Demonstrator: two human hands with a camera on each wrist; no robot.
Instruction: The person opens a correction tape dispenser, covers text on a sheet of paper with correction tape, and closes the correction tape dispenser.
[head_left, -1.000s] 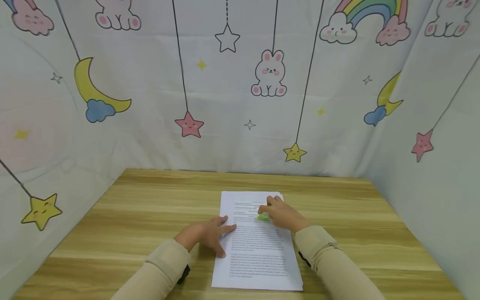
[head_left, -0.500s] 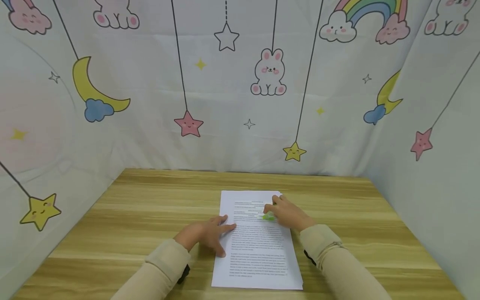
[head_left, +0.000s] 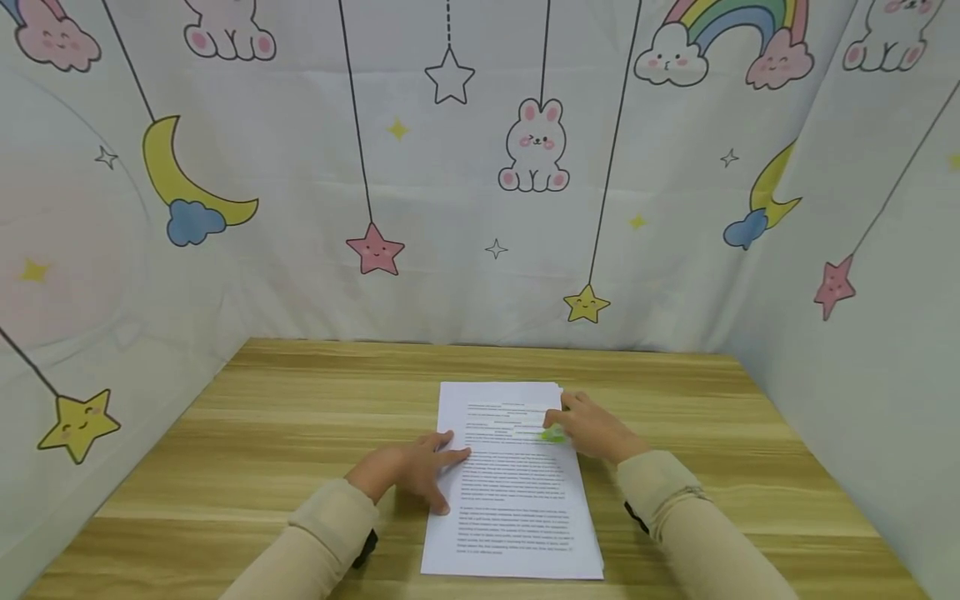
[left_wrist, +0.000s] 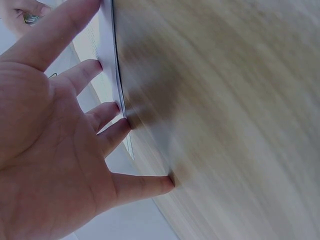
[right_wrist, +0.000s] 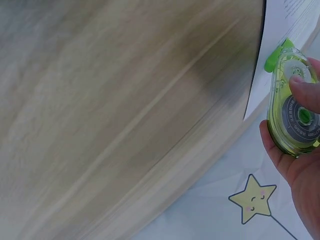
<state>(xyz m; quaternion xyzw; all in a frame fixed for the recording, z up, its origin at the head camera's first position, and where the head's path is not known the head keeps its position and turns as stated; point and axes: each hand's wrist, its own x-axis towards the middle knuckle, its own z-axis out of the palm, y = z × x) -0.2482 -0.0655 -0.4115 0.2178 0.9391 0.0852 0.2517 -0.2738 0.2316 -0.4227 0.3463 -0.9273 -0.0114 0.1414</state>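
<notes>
A stack of printed paper (head_left: 453,400) lies on the table, several sheets thick. My right hand (head_left: 600,429) grips a green, see-through correction tape dispenser (head_left: 553,434) over the upper right part of the top sheet. In the right wrist view, the thumb lies on the side of the correction tape (right_wrist: 295,105), and its green tip points toward the page. My left hand (head_left: 422,468) rests at the stack's left edge with fingers spread. The left wrist view shows some of its fingertips (left_wrist: 94,65) on the sheets and the little finger on the wood.
The wood-grain table (head_left: 300,417) extends around the stack on all sides. A white cloth backdrop (head_left: 450,308) with printed stars, rabbits and moons encloses the table at the back and sides.
My right hand has slid to the right across the upper lines with the correction tape, toward the sheet's right edge. My left hand has stayed in place.
</notes>
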